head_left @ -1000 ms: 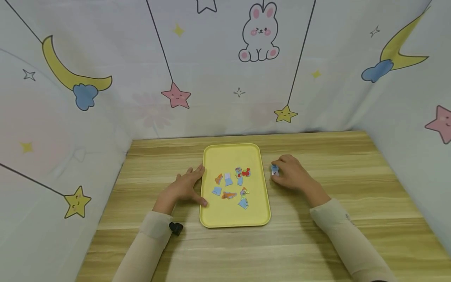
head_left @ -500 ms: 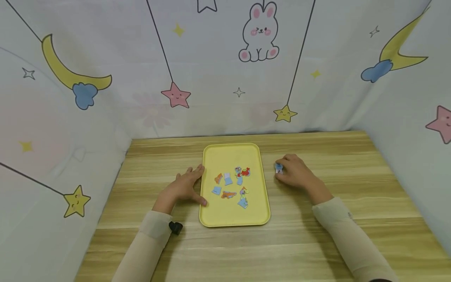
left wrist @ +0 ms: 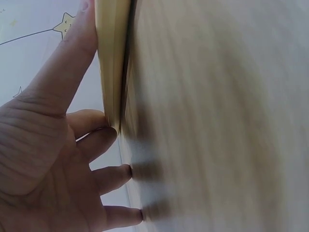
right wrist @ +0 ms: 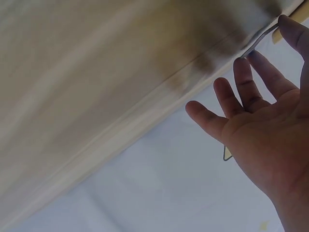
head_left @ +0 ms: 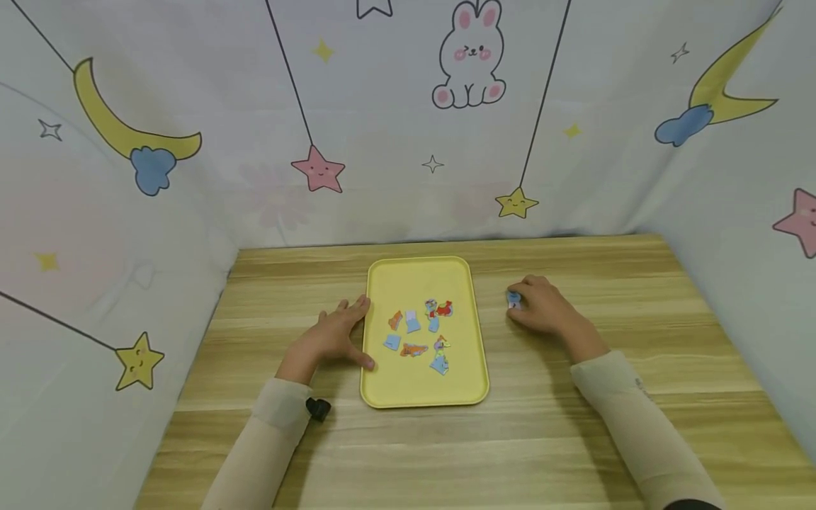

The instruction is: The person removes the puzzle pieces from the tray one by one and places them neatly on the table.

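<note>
In the head view, a yellow tray (head_left: 421,389) lies on the table and bears several small printed puzzle pieces in blue, orange and red. My left hand (head_left: 328,340) rests at the tray's left edge, fingers spread, thumb lying over the rim. The left wrist view shows that thumb along the tray's side (left wrist: 111,63), other fingertips down by the table. To the right of the tray, my right hand (head_left: 542,308) pinches a blue-and-white puzzle piece (head_left: 513,300) close over the table. From the right wrist, the piece (right wrist: 260,41) appears as a thin edge between thumb and fingertips.
The wood-grain table (head_left: 408,460) runs back to a white curtain (head_left: 395,212) printed with stars, moons and a rabbit. More curtain closes in both sides. A black wrist device (head_left: 318,409) sits on the left sleeve.
My right hand has slid right, away from the tray, carrying the puzzle piece with it. The left hand, the tray and the pieces on it have stayed put.
</note>
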